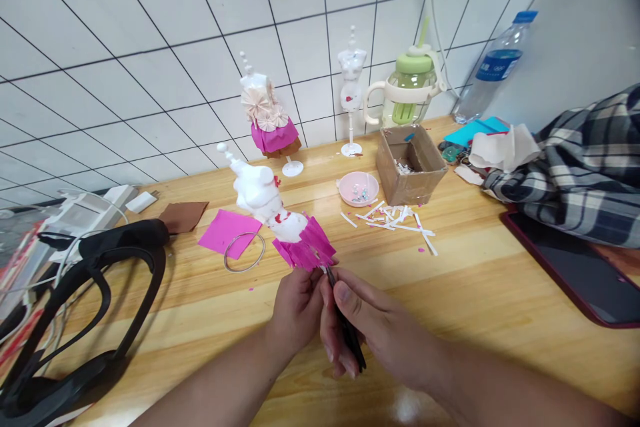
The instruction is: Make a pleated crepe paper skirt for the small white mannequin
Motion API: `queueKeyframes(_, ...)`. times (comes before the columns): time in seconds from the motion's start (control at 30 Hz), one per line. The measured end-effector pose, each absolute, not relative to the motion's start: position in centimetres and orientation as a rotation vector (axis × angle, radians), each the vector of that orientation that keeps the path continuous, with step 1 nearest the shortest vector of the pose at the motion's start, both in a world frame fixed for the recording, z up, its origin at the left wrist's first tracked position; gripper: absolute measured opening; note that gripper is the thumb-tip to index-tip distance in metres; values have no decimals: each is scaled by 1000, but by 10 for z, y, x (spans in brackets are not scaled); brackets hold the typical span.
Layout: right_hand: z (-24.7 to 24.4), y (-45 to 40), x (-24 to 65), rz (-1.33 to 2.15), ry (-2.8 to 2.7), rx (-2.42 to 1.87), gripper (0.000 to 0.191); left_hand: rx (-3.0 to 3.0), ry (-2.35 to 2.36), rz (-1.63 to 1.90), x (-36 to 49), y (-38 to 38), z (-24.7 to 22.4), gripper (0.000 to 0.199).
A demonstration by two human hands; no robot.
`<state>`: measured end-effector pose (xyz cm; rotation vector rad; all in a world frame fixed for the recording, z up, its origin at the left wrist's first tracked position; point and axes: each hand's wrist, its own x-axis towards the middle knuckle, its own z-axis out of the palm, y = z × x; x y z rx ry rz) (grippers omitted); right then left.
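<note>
Cropped forearms (225, 387) end in right hand (375, 310), gripping black tool (353, 345), and left hand (295, 307), curled, its hold hidden.

We see smooth, glossy white plastic on the front mannequin (257, 193), matt papery material in its magenta skirt (307, 247), satiny wood on the desk (465, 287), dull cardboard in the box (404, 180), and shiny metal in the ring (240, 271).
</note>
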<state>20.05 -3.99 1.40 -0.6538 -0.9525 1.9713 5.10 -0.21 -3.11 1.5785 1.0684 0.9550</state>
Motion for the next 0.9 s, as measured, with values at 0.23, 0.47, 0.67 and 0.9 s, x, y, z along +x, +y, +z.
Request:
queueKeyframes(0.23,14,-40,203,1988,-944,-690,40,1639,1029,969,54,2,-23,21)
queueKeyframes(0.47,12,-39,202,1996,-951,-708,41,1659,1040,973,55,2,-22,19)
queueKeyframes(0.67,14,-39,203,1986,-961,-702,42,1649,1058,967,55,2,-21,19)
queueKeyframes(0.9,18,-40,203,1985,-996,-724,44,1574,1120,941,55,-1,-22,23)
